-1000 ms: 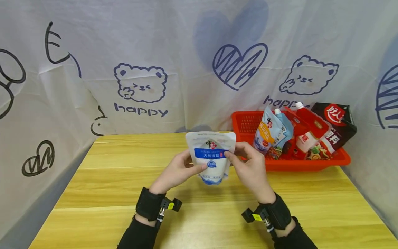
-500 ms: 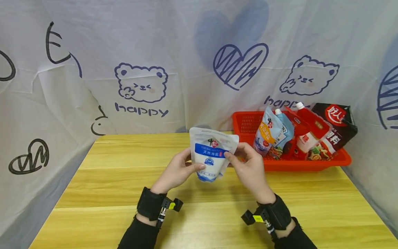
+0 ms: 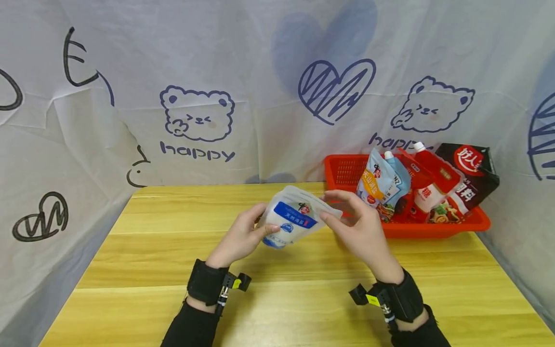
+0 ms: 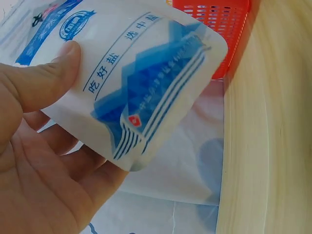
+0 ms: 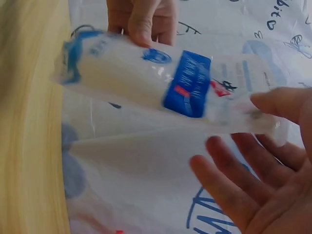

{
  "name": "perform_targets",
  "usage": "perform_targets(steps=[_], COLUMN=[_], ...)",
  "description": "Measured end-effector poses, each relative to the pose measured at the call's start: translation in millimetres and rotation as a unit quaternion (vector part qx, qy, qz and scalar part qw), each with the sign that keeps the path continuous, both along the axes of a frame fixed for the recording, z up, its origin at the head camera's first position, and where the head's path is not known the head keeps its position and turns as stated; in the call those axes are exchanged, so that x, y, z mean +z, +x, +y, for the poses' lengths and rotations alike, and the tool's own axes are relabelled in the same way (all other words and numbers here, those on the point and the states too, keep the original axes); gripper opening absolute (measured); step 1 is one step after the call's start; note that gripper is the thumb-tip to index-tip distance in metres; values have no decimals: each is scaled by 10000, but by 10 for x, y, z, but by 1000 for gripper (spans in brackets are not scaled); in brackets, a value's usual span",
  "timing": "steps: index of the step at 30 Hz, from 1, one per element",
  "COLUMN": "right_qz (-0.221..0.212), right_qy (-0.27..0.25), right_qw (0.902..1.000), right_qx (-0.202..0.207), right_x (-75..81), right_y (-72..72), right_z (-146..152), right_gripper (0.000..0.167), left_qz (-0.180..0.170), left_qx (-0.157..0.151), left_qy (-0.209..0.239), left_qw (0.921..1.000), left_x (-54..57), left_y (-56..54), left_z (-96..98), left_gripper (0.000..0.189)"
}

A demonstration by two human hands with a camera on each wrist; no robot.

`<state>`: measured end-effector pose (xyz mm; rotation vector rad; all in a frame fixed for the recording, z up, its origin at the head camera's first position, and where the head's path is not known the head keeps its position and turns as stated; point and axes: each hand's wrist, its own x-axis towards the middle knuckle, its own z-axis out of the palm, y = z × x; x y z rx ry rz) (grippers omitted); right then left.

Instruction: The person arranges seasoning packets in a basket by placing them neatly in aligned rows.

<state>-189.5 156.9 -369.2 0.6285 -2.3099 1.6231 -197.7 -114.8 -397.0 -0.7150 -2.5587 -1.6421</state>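
Observation:
A white and blue stand-up pouch of sea salt (image 3: 288,219) is held above the table, tilted with its top toward the right. My left hand (image 3: 243,236) grips its lower left side, thumb on the printed front and fingers behind, as the left wrist view shows. At the pouch's top corner is my right hand (image 3: 357,226). Its thumb lies over the front there, while the other fingers (image 5: 222,168) are spread and stand apart from the pouch in the right wrist view. The pouch's back is hidden.
A red plastic basket (image 3: 347,168) stands at the back right of the wooden table (image 3: 173,270). It bears several seasoning packs, among them a light blue pouch (image 3: 376,178), a red spouted pouch (image 3: 438,176) and a black pack (image 3: 472,185). A white printed cloth (image 3: 260,72) hangs behind.
The pouch has turned from nearly upright to leaning right. My right hand has shifted right and loosened from its side edge, and the left hand has kept its grip.

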Motion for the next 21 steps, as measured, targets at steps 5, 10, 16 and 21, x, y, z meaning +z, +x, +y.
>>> perform_targets(steps=[5, 10, 16, 21], right_qz=[229, 72, 135, 267], right_qy=[1221, 1656, 1734, 1680], right_qw=[9922, 9836, 9817, 9840], right_qx=[86, 710, 773, 530], right_x=[25, -22, -33, -28], right_y=[-1, -30, -15, -5], right_z=[25, 9, -12, 0], right_gripper=[41, 33, 18, 19], left_qz=[173, 181, 30, -275], left_qx=[-131, -336, -512, -540], left_qy=[-193, -384, -451, -306], left_qw=[9996, 9985, 9977, 9977], left_x=[-9, -40, -72, -91], left_y=[-7, -9, -19, -32], left_z=[-2, 4, 32, 59], left_gripper=[33, 34, 38, 40])
